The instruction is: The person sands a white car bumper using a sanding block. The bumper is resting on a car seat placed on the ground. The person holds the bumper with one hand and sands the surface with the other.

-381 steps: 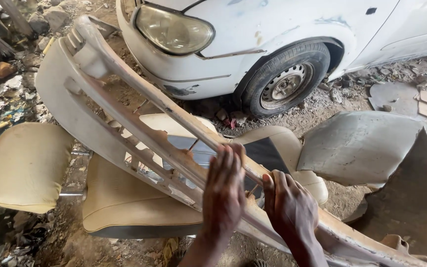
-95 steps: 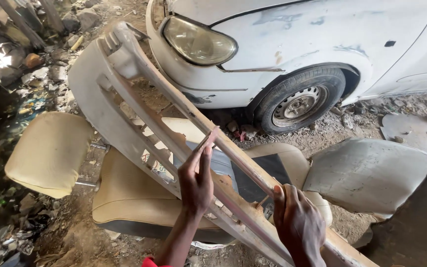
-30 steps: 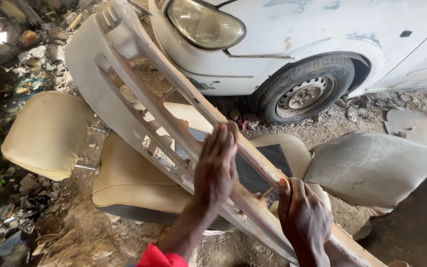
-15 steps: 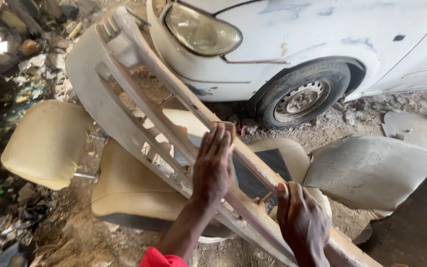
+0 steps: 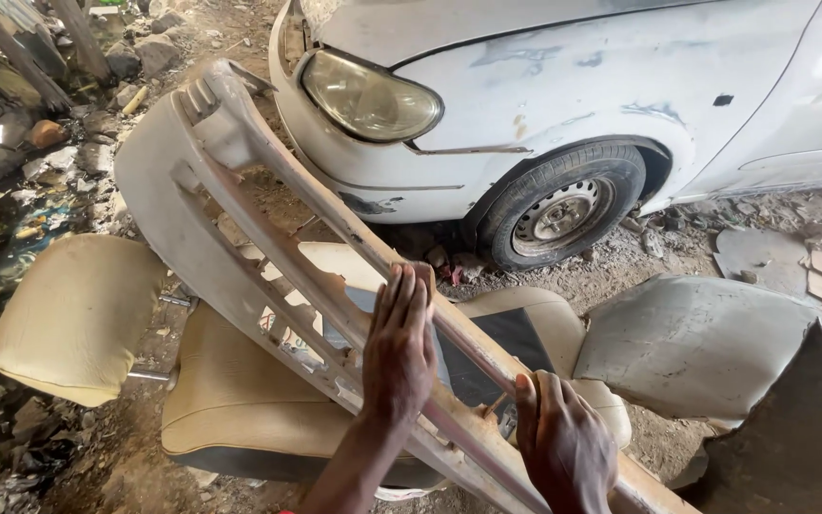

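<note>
Where the head view looks down, a detached car bumper [image 5: 240, 238], pale grey and dusty, is seen lying slantwise across a tan car seat [image 5: 240, 400], its far end raised toward the upper left and its near end running off at the lower right. The left hand [image 5: 397, 357] is laid flat on the bumper's grille bars, palm down, its grip spread with the fingers stretched straight and held close together, so that nothing is clasped. The right hand [image 5: 563, 447] is placed just beside it on the bumper's upper rail, its grip curled over the edge of that rail with the fingers bent round it. A tan headrest cushion [image 5: 73, 314] on metal posts is seen at the left of the seat. Behind the bumper a white car [image 5: 573, 86] is parked, with a clouded headlight [image 5: 368, 95] and a front wheel [image 5: 563, 209] on dirt ground. A loose grey body panel [image 5: 696, 343] is leaned at the right, near the right hand but apart from it. Rubble and scrap [image 5: 40, 143] are scattered along the left edge.
</note>
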